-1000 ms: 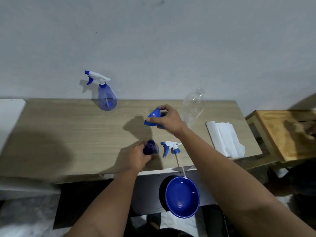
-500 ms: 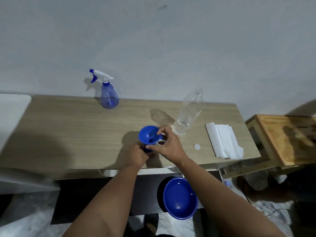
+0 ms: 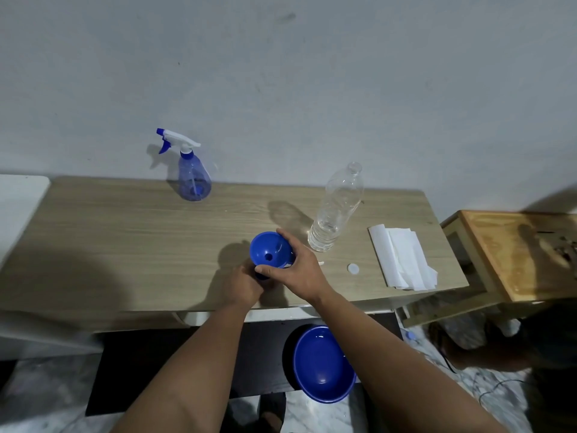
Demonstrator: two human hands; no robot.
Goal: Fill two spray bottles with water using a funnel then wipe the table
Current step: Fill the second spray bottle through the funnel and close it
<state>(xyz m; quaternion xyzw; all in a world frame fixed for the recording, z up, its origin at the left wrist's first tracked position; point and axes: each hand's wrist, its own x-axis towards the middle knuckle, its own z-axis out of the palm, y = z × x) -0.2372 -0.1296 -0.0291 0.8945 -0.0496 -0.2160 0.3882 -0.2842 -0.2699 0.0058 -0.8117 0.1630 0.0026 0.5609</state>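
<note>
Funnel (image 3: 269,250) sits at the table's (image 3: 125,239) six o'clock edge, right hand (image 3: 299,273) curled in a grip on its rim. Left hand (image 3: 245,287) wraps a spray bottle hidden beneath it. Second spray bottle (image 3: 191,176) stands at eleven o'clock, water bottle (image 3: 335,210) at one, paper towels (image 3: 402,254) at three.

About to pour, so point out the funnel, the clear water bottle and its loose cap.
funnel (image 3: 265,246): head view, inside of the blue cone.
clear water bottle (image 3: 335,210): head view, middle of the body.
cap (image 3: 353,268): head view, top of the white disc.
</note>
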